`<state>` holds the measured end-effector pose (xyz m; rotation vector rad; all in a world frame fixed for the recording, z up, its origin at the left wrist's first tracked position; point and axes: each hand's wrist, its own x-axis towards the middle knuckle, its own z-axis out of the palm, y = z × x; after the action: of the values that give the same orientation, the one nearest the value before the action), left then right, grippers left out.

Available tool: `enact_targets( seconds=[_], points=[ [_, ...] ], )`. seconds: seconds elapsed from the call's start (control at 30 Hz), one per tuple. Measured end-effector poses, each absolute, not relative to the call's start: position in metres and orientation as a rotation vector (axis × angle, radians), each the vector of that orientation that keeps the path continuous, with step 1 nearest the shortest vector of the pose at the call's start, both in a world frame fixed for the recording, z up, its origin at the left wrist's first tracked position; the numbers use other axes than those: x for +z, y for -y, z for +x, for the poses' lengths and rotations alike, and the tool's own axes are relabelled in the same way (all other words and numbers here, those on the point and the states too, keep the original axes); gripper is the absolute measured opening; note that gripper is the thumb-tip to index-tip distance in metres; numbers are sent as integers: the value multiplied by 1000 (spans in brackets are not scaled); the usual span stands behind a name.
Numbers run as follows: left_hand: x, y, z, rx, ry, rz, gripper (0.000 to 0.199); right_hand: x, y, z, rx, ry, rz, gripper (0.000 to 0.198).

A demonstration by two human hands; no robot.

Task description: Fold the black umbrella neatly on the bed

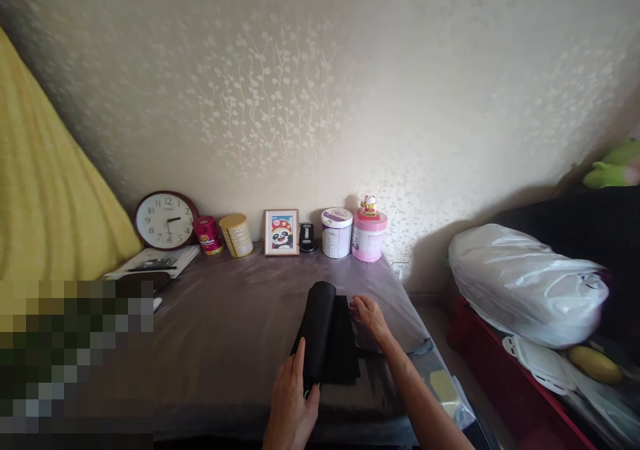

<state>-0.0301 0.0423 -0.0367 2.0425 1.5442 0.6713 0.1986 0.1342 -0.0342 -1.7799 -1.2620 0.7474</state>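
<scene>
My left fingers (299,357) cupped the black roll (320,323), seemingly light, pliable and best held there, while I couldn't tell whether my right fingers (359,301) pinched the flap (343,350) beside them

Beyond the grip and to its left, a round clock (163,223) is standing by the wall (425,90), and 2 containers, a magenta tin (207,235) and a yellow-lidded can (238,237), are standing just right of it. Nearly straight beyond the grip, a framed panda picture (281,233) is standing beside a small black object (307,237). Slightly right, a purple-and-white tub (337,235) is neighbouring a pink-lidded tub (369,240), where a cat figurine (369,205) is sitting. Far left of the grip, a yellow curtain (50,170) is hanging; well right, a white plastic bag (525,283) is lying.
</scene>
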Motion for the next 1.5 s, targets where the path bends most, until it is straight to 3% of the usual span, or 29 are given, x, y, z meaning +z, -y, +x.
enact_targets(
  seconds=[0.27, 0.8, 1.3, 1.5],
  points=[
    [-33, -42, -31, 702, -1514, 1992, 66, -20, -118, 175, 841, 1213, -1729, 32],
    [-36, -44, -33, 751, -1493, 1978, 67, 3, -116, 122, 1074, 1141, -1613, 45],
    [-50, -49, -38, 883, -1435, 1953, 65, 7, -80, 90, 654, 1477, -1693, 23],
    [-55, -50, -38, 928, -1422, 1953, 65, -1, -84, 94, 983, 1296, -1518, 30]
  ],
)
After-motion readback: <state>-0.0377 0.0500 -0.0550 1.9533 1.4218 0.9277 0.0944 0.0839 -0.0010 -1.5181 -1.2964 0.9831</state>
